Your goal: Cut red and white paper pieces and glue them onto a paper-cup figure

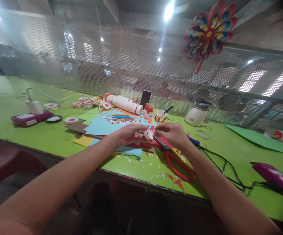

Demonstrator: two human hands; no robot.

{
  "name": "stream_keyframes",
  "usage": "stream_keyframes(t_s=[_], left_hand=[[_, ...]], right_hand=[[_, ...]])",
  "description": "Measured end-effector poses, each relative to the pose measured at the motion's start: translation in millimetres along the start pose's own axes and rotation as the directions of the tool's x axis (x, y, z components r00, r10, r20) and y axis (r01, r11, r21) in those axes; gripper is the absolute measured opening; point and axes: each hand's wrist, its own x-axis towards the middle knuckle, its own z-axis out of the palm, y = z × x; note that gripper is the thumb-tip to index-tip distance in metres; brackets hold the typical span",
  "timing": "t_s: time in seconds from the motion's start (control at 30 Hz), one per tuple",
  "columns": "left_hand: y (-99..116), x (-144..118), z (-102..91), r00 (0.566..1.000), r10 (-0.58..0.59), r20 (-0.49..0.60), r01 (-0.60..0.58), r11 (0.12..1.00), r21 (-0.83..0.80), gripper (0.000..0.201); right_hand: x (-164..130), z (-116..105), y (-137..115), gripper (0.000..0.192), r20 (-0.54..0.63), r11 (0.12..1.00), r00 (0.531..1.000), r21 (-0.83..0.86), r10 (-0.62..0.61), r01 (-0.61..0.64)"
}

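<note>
Between my two hands, over the table, is a small white paper piece with red parts [148, 133], curled like a cut paper cup. My left hand [129, 133] has its fingers closed around its left side. My right hand [172, 133] pinches at its right edge; the fingertips partly hide what they grip. Below my right hand lies a pair of scissors [191, 178] with red and yellow handles. Coloured paper sheets [99, 124] are under and behind my hands, with a heap of thin paper scraps [124, 120] and a blue pen-like tool [121, 117] on them.
A long stack of paper cups [124, 103], a phone [145, 98] and a kettle [196, 112] stand at the back. Purple power strips [31, 119] lie at left and right. Black cable [226, 163] runs beside my right forearm. Paper bits litter the green table's front edge [122, 166].
</note>
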Motion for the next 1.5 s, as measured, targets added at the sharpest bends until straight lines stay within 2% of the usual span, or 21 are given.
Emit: stream_keyframes(t_s=[0.23, 0.43, 0.7, 0.87, 1.13, 1.23, 1.5], left_hand=[[0, 0, -0.5, 1.000, -0.012, -0.010, 0.011, 0.995, -0.097, 0.020], [2, -1, 1.4, 0.999, -0.036, -0.023, 0.033, 0.995, -0.093, 0.021], [0, 1, -2.0, 0.996, -0.071, -0.049, 0.065, 0.991, -0.120, 0.021], [3, -2, 2.1, 0.993, -0.079, -0.089, 0.066, 0.988, -0.137, 0.018], [5, -3, 3.4, 0.993, -0.087, -0.083, 0.071, 0.981, -0.181, 0.015], [4, -2, 1.7, 0.994, -0.087, -0.064, 0.072, 0.974, -0.216, 0.016], [6, -3, 1.5, 0.988, -0.077, -0.132, 0.045, 0.972, -0.229, 0.015]], right_hand=[[2, 0, 3, 0.006, 0.094, 0.963, 0.978, 0.177, 0.187, -0.201], [2, 2, 3, 0.004, 0.130, 0.946, 0.967, 0.213, 0.220, -0.244], [0, 6, -2, 0.003, 0.130, 0.957, 0.970, 0.183, 0.205, -0.226], [-1, 5, -9, 0.001, 0.141, 0.951, 0.971, 0.216, 0.194, -0.221], [-1, 6, -11, 0.008, 0.131, 0.935, 0.970, 0.269, 0.203, -0.232], [-1, 7, -9, 0.011, 0.135, 0.931, 0.976, 0.301, 0.173, -0.207], [-3, 10, -2, 0.010, 0.087, 0.960, 0.993, 0.260, 0.079, -0.099]])
